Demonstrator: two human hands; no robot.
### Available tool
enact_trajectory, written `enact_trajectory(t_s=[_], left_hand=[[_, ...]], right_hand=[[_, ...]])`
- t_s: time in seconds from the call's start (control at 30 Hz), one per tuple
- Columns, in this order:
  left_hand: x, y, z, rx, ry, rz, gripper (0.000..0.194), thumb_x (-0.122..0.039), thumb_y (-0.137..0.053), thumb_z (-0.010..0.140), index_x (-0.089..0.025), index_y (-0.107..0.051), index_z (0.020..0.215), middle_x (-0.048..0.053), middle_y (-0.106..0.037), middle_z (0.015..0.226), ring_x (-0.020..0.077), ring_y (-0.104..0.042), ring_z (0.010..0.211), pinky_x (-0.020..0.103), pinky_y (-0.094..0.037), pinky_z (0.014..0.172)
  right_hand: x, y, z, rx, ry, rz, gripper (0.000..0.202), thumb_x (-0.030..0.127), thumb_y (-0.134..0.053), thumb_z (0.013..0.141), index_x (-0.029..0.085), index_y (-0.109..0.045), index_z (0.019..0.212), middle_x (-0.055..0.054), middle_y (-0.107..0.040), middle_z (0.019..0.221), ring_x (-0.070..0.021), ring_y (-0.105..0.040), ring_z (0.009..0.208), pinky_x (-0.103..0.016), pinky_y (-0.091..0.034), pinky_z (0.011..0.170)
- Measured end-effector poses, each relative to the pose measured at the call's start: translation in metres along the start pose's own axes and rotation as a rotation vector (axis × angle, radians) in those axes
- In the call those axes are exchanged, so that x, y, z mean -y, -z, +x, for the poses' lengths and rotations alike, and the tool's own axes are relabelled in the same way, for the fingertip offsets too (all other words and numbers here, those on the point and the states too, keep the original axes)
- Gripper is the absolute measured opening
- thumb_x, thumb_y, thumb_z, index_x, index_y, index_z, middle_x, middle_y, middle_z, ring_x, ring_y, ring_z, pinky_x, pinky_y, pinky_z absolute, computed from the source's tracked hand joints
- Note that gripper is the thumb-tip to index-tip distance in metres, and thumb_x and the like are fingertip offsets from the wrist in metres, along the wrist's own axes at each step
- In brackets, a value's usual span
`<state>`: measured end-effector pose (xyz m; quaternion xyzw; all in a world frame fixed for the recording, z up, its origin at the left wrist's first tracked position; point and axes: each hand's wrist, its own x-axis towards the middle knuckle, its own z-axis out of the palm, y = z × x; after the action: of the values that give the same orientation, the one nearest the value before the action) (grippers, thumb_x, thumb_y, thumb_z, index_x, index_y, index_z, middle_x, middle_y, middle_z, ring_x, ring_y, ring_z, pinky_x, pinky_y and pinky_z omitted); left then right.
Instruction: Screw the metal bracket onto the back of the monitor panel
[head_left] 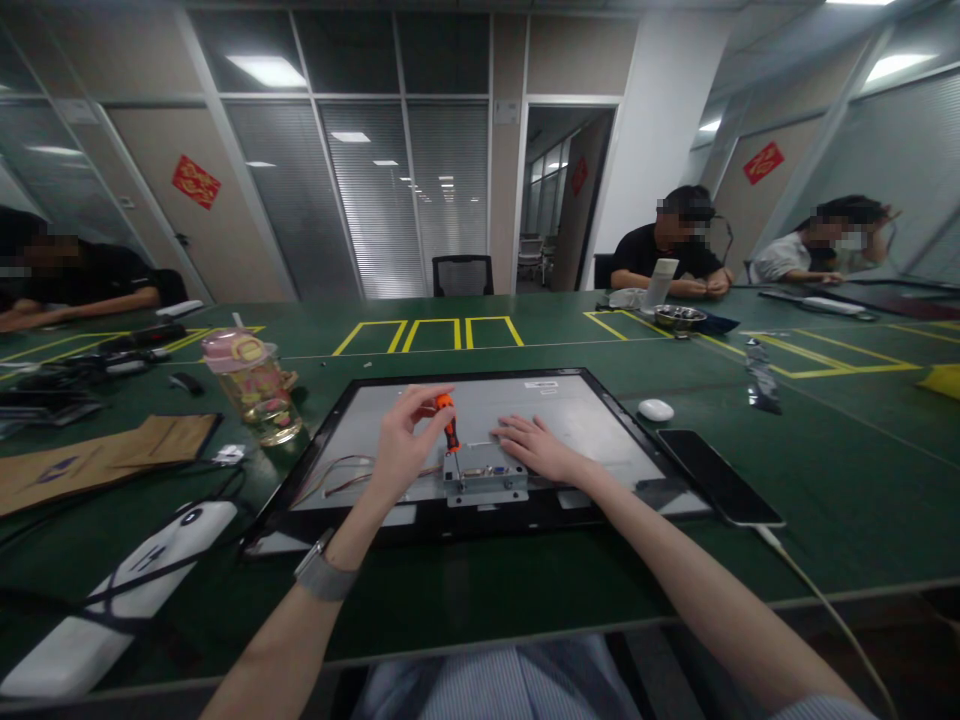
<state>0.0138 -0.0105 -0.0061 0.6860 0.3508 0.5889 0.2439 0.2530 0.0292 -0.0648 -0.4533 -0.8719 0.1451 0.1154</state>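
Observation:
My left hand (412,430) grips the orange and black handle of a screwdriver (451,432), fingers closed near its top. The screwdriver stands nearly upright, its tip at the left side of a metal bracket (487,485) with connector ports along it. That bracket sits at the near edge of a flat display panel (585,420), which lies on its face with its grey back up. My right hand (536,445) rests flat on the panel just right of the bracket, fingers spread. Thin wires (337,475) run across the panel to the left of the bracket.
Right of the panel are a black phone (720,478) on a cable and a white earbud case (656,410). To the left stand a pink-lidded bottle (251,385), a brown paper bag (112,460) and a white device (127,590). Several people sit across the green table (420,590).

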Motion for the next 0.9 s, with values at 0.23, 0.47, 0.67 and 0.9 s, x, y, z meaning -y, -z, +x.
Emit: enact_trajectory(t_s=[0.23, 0.47, 0.67, 0.9], left_hand=[[-0.0023, 0.0002, -0.0022, 0.085, 0.017, -0.069, 0.032, -0.031, -0.048, 0.090, -0.019, -0.062, 0.116, 0.010, -0.062, 0.116, 0.0202, -0.061, 0.104, 0.034, -0.046, 0.093], [0.0011, -0.0010, -0.0008, 0.064, 0.035, -0.043, 0.028, -0.028, -0.063, 0.080, -0.019, -0.066, 0.106, 0.004, -0.063, 0.091, 0.0135, -0.062, 0.078, 0.028, -0.052, 0.077], [0.0003, -0.0006, -0.0004, 0.082, 0.026, -0.066, 0.030, -0.030, -0.050, 0.089, -0.019, -0.063, 0.113, 0.009, -0.062, 0.111, 0.0184, -0.062, 0.097, 0.033, -0.048, 0.088], [0.0012, 0.0006, 0.0000, 0.097, 0.083, -0.115, 0.032, -0.030, -0.053, 0.087, -0.019, -0.060, 0.116, 0.008, -0.065, 0.103, 0.0168, -0.063, 0.090, 0.032, -0.050, 0.085]], right_hand=[[0.0023, 0.0014, -0.0001, 0.004, -0.001, -0.013, 0.050, 0.047, -0.021, 0.099, 0.024, -0.044, 0.137, -0.011, -0.032, 0.148, -0.0299, -0.023, 0.138, -0.059, -0.012, 0.108], [0.0002, 0.0001, 0.0001, 0.001, 0.003, 0.003, 0.051, 0.049, -0.021, 0.098, 0.025, -0.044, 0.137, -0.010, -0.032, 0.148, -0.0293, -0.023, 0.138, -0.058, -0.011, 0.109], [-0.0002, -0.0004, 0.0009, 0.002, 0.003, -0.005, 0.051, 0.048, -0.021, 0.098, 0.025, -0.044, 0.137, -0.010, -0.032, 0.149, -0.0297, -0.023, 0.138, -0.059, -0.011, 0.109], [-0.0016, -0.0010, 0.0008, -0.003, -0.002, 0.008, 0.052, 0.051, -0.021, 0.098, 0.026, -0.044, 0.137, -0.009, -0.031, 0.149, -0.0298, -0.023, 0.138, -0.058, -0.010, 0.109]])
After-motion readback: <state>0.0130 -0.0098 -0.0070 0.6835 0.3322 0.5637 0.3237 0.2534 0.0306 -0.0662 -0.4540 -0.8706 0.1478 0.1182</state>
